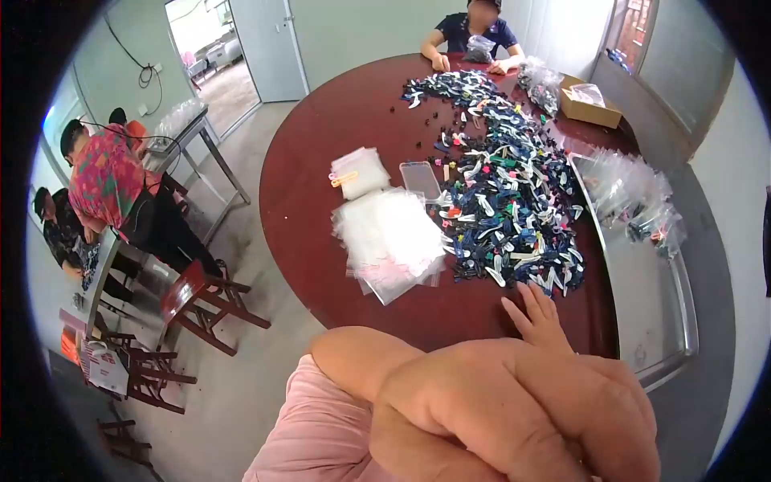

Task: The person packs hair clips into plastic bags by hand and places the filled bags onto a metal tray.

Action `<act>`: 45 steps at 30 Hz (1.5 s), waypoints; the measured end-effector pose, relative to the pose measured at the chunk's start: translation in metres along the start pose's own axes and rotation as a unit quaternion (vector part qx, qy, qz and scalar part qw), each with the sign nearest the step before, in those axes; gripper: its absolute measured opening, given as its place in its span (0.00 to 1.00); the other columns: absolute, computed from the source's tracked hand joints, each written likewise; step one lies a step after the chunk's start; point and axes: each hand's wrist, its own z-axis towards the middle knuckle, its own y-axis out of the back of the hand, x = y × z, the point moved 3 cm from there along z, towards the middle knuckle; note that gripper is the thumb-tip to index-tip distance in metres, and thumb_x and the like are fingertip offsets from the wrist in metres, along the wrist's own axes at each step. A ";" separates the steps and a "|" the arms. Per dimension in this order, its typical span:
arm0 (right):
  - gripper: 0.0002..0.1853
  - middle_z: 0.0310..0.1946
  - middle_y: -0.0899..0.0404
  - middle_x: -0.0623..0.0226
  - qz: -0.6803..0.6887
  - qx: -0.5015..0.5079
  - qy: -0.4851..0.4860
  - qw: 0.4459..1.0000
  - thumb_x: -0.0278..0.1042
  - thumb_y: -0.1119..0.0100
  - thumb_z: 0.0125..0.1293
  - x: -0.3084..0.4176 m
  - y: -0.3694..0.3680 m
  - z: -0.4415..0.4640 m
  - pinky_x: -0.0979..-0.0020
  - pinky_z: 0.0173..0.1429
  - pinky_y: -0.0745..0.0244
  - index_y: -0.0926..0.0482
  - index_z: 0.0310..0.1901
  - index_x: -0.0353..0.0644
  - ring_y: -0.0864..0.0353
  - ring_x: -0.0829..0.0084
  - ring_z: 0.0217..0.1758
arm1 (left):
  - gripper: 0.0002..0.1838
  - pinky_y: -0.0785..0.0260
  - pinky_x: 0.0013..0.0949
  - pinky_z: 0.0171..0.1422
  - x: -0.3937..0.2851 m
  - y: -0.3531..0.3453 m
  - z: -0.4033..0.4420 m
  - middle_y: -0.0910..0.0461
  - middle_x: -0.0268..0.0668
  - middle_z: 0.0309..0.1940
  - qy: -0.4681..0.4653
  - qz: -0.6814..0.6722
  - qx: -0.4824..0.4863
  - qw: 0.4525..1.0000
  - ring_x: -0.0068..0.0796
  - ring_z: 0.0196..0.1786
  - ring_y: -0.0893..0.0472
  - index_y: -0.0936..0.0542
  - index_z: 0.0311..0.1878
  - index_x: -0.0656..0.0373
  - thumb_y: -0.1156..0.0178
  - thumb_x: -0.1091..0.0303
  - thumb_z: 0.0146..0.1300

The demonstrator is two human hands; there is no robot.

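My left hand (514, 410) is raised very close to the camera, its fingers curled; whatever they may hold is hidden. Behind it, my right hand (538, 317) lies palm down on the table with fingers spread, at the near edge of a large pile of small clip-like plastic pieces (514, 193). Most of the pieces are navy, black and white, with some red, green and yellow. Left of the pile is a stack of clear plastic bags (393, 237). Farther back are a clear rectangular case (420, 181) and a smaller bag stack (361, 175) with an orange-yellow clip on it.
A round dark-red table (305, 177) fills the middle. Along its right side stands a metal tray (650, 305) with filled bags (630, 193). A cardboard box (590, 104) sits at the back, near a seated person (474, 36). Other people and stools (193, 297) are at left.
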 end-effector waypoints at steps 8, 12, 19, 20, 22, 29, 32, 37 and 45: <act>0.33 0.72 0.45 0.53 -0.030 -0.011 0.067 0.997 0.49 0.34 0.58 -0.007 -0.005 0.065 0.40 0.72 0.51 0.31 0.65 0.51 0.49 0.48 0.76 | 0.17 0.39 0.25 0.61 0.006 -0.005 0.004 0.22 0.59 0.42 0.015 -0.048 -0.037 0.998 0.43 0.41 0.20 0.21 0.41 0.77 0.51 0.68 0.71; 0.29 0.71 0.43 0.55 -0.008 -0.047 0.115 0.992 0.49 0.35 0.59 -0.015 -0.011 0.092 0.41 0.72 0.51 0.27 0.62 0.51 0.48 0.50 0.75 | 0.17 0.41 0.23 0.61 0.010 0.003 0.012 0.22 0.58 0.41 0.026 -0.046 -0.026 0.998 0.43 0.41 0.20 0.21 0.40 0.76 0.51 0.67 0.71; 0.21 0.64 0.32 0.56 0.029 -0.107 0.148 0.983 0.39 0.33 0.56 -0.023 -0.018 0.112 0.45 0.71 0.45 0.21 0.51 0.45 0.37 0.53 0.69 | 0.17 0.43 0.21 0.61 0.020 0.015 0.018 0.21 0.55 0.39 0.047 -0.047 -0.032 0.997 0.41 0.40 0.20 0.21 0.38 0.73 0.51 0.66 0.71; 0.19 0.61 0.30 0.57 0.031 -0.120 0.138 0.983 0.38 0.34 0.56 -0.024 -0.019 0.111 0.47 0.70 0.44 0.20 0.49 0.43 0.34 0.55 0.68 | 0.17 0.44 0.21 0.61 0.021 0.016 0.018 0.21 0.54 0.39 0.050 -0.046 -0.034 0.997 0.41 0.40 0.20 0.20 0.37 0.73 0.51 0.66 0.71; 0.18 0.61 0.30 0.57 0.032 -0.117 0.128 0.984 0.37 0.34 0.57 -0.027 -0.021 0.108 0.47 0.70 0.44 0.20 0.49 0.43 0.34 0.55 0.68 | 0.17 0.45 0.20 0.61 0.023 0.019 0.019 0.21 0.53 0.38 0.058 -0.045 -0.037 0.997 0.41 0.40 0.21 0.20 0.37 0.72 0.51 0.66 0.71; 0.18 0.62 0.30 0.58 0.029 -0.100 0.129 0.986 0.36 0.35 0.57 -0.030 -0.021 0.103 0.49 0.70 0.43 0.21 0.50 0.43 0.34 0.59 0.67 | 0.17 0.46 0.18 0.61 0.023 0.020 0.025 0.20 0.51 0.37 0.079 -0.051 -0.041 0.995 0.38 0.38 0.20 0.20 0.36 0.70 0.51 0.65 0.70; 0.19 0.62 0.30 0.60 0.017 -0.087 0.117 0.989 0.36 0.35 0.58 -0.029 -0.019 0.102 0.49 0.70 0.43 0.22 0.52 0.44 0.34 0.59 0.68 | 0.16 0.45 0.18 0.60 0.021 0.022 0.019 0.20 0.51 0.36 0.092 -0.049 -0.066 0.992 0.36 0.36 0.20 0.19 0.36 0.70 0.49 0.66 0.69; 0.19 0.63 0.30 0.61 0.023 -0.087 0.113 0.989 0.35 0.35 0.59 -0.031 -0.020 0.102 0.49 0.69 0.42 0.22 0.52 0.44 0.34 0.59 0.68 | 0.14 0.43 0.18 0.59 0.018 0.024 0.016 0.20 0.50 0.35 0.108 -0.047 -0.092 0.989 0.31 0.33 0.19 0.18 0.36 0.69 0.47 0.66 0.68; 0.19 0.62 0.30 0.60 0.037 -0.089 0.117 0.988 0.34 0.35 0.57 -0.032 -0.018 0.102 0.51 0.69 0.41 0.22 0.52 0.44 0.33 0.58 0.67 | 0.10 0.37 0.21 0.53 0.025 0.027 0.021 0.19 0.49 0.35 0.102 -0.100 -0.080 0.986 0.29 0.33 0.19 0.18 0.38 0.69 0.44 0.70 0.66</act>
